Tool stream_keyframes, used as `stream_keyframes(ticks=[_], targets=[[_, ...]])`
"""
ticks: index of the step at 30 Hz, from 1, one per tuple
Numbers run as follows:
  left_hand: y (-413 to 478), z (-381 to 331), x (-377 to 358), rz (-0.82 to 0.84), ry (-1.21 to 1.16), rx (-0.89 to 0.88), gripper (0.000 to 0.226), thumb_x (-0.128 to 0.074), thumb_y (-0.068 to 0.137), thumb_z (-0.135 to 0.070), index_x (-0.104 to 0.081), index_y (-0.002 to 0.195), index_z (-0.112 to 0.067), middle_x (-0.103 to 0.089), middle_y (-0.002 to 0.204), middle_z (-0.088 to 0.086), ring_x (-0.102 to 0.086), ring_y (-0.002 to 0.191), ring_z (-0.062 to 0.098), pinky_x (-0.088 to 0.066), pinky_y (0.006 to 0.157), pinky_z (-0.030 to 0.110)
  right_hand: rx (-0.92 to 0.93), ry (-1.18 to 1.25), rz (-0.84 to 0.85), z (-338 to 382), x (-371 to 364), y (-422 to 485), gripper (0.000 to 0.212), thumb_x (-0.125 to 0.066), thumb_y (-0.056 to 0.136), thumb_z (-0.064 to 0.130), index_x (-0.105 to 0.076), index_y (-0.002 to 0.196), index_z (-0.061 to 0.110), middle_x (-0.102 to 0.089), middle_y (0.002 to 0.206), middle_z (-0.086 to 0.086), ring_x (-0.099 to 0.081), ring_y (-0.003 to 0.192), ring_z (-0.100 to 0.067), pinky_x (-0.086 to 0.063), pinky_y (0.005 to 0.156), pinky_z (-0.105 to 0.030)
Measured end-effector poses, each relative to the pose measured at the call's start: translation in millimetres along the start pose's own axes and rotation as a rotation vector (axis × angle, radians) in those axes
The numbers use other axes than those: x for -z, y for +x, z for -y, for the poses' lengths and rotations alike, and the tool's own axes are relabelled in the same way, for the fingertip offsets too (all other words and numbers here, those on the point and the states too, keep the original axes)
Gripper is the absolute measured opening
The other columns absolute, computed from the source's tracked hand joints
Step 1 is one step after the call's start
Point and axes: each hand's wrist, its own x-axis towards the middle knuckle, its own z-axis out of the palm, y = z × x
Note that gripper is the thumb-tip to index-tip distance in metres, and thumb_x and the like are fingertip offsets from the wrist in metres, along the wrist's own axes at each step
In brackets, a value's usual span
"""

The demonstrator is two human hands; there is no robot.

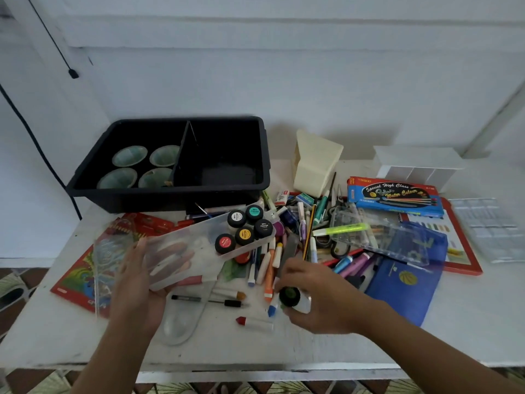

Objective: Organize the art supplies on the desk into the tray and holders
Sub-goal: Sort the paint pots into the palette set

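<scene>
While the left hand [140, 280] holds the clear case [204, 247], slanting away rightward, the right hand [321, 297] grips a paint jar [290, 296] beside it.

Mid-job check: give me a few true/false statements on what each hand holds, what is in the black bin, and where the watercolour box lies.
1. The left hand holds a clear tray with five poster colour jars at its far end. True.
2. The right hand is empty. False: it grips a jar with a green-labelled black lid, just above the desk.
3. Four green cups sit in the right compartment of the black bin. False: they are in its left compartment.
4. The blue watercolour box lies in front of the white divided organizer. True.
</scene>
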Motion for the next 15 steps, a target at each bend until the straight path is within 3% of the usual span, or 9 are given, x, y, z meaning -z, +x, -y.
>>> stream_keyframes(ticks=[3, 5, 11, 15], targets=[[-2, -1, -3, -0.009, -0.001, 0.004, 0.029, -0.045, 0.105, -0.039, -0.062, 0.106, -0.015, -0.077, 0.105, 0.014, -0.075, 0.096, 0.034, -0.064, 0.072, 0.041, -0.028, 0.155, -0.109, 6, 18, 14, 0.027, -0.074, 0.083, 0.033, -0.067, 0.108, 0.027, -0.053, 0.107, 0.017, -0.054, 0.103, -0.002, -0.051, 0.089, -0.02], [-4, -1, -7, -0.016, 0.003, -0.011, 0.028, -0.046, 0.105, -0.039, -0.063, 0.104, -0.016, -0.077, 0.104, 0.014, -0.075, 0.095, 0.035, -0.064, 0.073, 0.041, -0.028, 0.212, -0.227, 15, 32, 27, 0.028, -0.078, 0.082, 0.027, -0.067, 0.108, 0.027, -0.057, 0.108, 0.015, -0.055, 0.105, -0.001, -0.049, 0.089, -0.014], [-9, 0, -18, -0.029, -0.013, -0.056, 0.027, -0.049, 0.105, -0.036, -0.063, 0.108, -0.013, -0.076, 0.104, 0.013, -0.075, 0.095, 0.036, -0.064, 0.072, 0.04, 0.14, 0.149, -0.503, 40, 53, 77, 0.035, -0.082, 0.082, 0.024, -0.067, 0.114, 0.019, -0.063, 0.11, 0.007, -0.058, 0.102, -0.004, -0.045, 0.09, -0.012], [-13, 1, -23, -0.032, -0.04, -0.068, 0.025, -0.05, 0.105, -0.035, -0.064, 0.106, -0.015, -0.076, 0.105, 0.012, -0.074, 0.097, 0.037, -0.064, 0.074, 0.042, 0.223, 0.11, -0.461, 32, 47, 107, 0.029, -0.078, 0.084, 0.019, -0.071, 0.112, 0.016, -0.065, 0.112, 0.005, -0.061, 0.103, -0.009, -0.052, 0.091, -0.037]])
